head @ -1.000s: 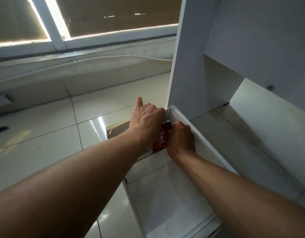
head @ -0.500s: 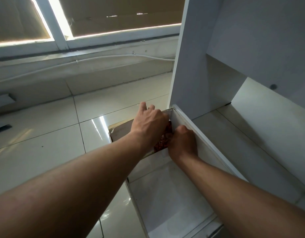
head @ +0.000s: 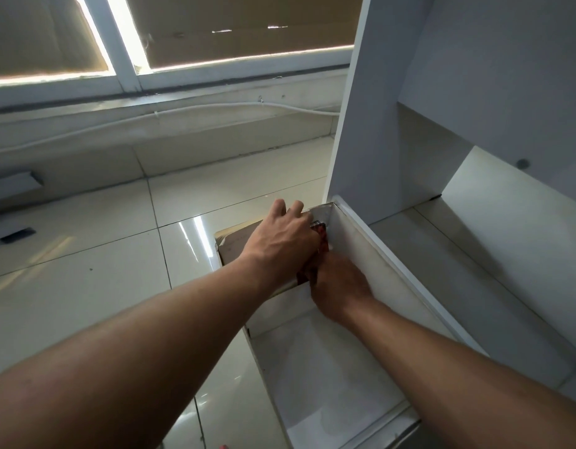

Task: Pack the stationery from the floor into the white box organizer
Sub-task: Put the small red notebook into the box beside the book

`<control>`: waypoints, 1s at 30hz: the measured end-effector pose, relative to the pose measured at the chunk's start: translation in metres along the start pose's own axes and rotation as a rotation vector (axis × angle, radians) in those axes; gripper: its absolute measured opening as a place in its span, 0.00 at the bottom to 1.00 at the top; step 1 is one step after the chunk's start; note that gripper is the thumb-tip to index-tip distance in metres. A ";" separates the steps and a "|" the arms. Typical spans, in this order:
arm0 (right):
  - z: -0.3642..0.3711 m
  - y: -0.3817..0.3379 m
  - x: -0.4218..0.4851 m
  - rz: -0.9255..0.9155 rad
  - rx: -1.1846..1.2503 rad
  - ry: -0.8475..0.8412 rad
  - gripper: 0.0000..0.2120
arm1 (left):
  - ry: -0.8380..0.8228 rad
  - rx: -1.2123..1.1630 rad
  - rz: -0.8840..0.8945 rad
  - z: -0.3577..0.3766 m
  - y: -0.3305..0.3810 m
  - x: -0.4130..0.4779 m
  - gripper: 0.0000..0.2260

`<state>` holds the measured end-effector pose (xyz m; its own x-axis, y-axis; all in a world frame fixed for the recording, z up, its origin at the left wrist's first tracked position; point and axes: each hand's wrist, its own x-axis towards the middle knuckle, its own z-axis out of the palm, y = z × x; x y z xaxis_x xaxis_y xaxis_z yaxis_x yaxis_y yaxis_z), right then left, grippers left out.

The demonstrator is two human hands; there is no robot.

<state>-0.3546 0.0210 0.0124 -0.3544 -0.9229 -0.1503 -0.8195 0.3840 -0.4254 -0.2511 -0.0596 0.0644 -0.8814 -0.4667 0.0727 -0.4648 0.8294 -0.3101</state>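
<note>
- Only a strip of the red patterned item (head: 322, 236) shows between the left hand (head: 280, 244) and the right hand (head: 340, 286); its kind is unclear
- Both hands' fingertips are hidden, so their hold cannot be told
- The white box organizer (head: 377, 254) is cut off at the lower edge
- A small red thing (head: 222, 446) at the bottom edge is cut off and unrecognisable

bare left hand (head: 280, 243) and bare right hand (head: 340, 288) on bare forearms (head: 144, 345).

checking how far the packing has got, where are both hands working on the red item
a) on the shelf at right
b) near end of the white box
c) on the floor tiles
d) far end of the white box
d: the left hand and right hand meet at the far end of the white box, with the red item between them.
</note>
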 end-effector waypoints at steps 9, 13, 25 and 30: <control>-0.018 -0.012 -0.013 -0.011 0.019 0.180 0.07 | 0.012 -0.023 0.025 -0.005 0.000 -0.014 0.11; -0.030 -0.030 -0.011 -0.077 0.147 0.419 0.15 | 0.190 -0.226 -0.058 -0.016 -0.018 -0.025 0.21; -0.008 -0.133 -0.036 -0.666 -0.119 0.154 0.26 | 0.051 -0.382 -0.442 -0.023 -0.096 -0.162 0.32; 0.034 -0.178 -0.059 -0.830 -0.221 -0.155 0.30 | -0.297 -0.391 -0.587 0.001 -0.107 -0.240 0.36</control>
<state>-0.1726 0.0060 0.0665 0.4479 -0.8941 0.0046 -0.8600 -0.4323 -0.2712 0.0107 -0.0367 0.0794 -0.4470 -0.8813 -0.1533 -0.8945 0.4427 0.0632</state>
